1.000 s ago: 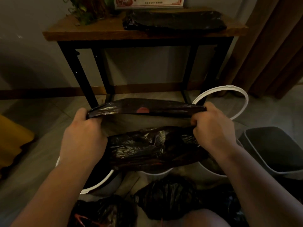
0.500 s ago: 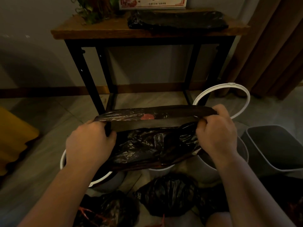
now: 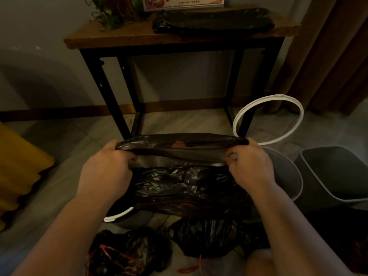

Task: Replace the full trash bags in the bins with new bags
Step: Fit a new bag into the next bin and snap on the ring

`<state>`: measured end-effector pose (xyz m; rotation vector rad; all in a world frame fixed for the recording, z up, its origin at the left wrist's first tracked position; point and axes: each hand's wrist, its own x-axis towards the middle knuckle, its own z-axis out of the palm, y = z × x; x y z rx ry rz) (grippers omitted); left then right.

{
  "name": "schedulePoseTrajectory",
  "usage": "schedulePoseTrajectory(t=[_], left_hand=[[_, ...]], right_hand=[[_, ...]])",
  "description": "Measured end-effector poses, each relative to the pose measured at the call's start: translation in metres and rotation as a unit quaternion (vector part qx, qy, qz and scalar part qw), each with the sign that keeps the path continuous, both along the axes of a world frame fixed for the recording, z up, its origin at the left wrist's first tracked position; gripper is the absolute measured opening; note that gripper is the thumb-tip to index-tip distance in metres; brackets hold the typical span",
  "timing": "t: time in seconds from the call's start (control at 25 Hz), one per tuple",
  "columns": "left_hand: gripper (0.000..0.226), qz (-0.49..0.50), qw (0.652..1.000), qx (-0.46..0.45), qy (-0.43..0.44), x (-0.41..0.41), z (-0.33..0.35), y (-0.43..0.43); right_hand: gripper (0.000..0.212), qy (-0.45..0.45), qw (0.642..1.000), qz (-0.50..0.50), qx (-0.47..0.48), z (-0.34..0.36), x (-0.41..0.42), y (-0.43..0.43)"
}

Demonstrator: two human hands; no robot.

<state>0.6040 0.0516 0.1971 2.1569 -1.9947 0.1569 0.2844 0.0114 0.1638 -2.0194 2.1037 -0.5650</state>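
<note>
Pinched the top edge of the black bag (image 3: 183, 150) with the fingers of the left hand (image 3: 105, 172) and the right hand (image 3: 252, 169). Held it stretched wide above the round bin (image 3: 119, 215).

Black trash bag (image 3: 185, 182), mouth stretched wide (red mark on it), over white-rimmed bin (image 3: 117, 217), tied bags (image 3: 129, 253) on floor.

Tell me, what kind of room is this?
Probably a room in a home or guesthouse: a wooden side table with a plant stands by the wall, a brown curtain hangs beside it, and small waste bins sit on the tiled floor.
</note>
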Motion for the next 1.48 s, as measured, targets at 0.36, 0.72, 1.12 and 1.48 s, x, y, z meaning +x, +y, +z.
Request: schedulePoseTrajectory(t=[0.36,0.72,1.12,1.48], left_hand=[[0.019,0.043,0.999,-0.021,0.015,-0.002,-0.013,0.007],[0.028,-0.002,0.998,-0.038,0.050,0.007,-0.013,0.004],[0.060,0.002,0.997,0.030,0.070,-0.001,-0.033,0.005],[0.033,-0.060,0.995,-0.080,0.029,-0.010,-0.037,0.003]], right_hand=[[0.020,0.020,0.999,0.022,0.029,-0.002,0.002,-0.003],[0.041,-0.016,0.982,0.179,0.061,0.008,0.004,0.005],[0.028,0.025,1.000,-0.002,0.018,-0.006,0.005,-0.007],[0.014,0.128,0.977,-0.065,-0.155,-0.006,0.000,-0.010]])
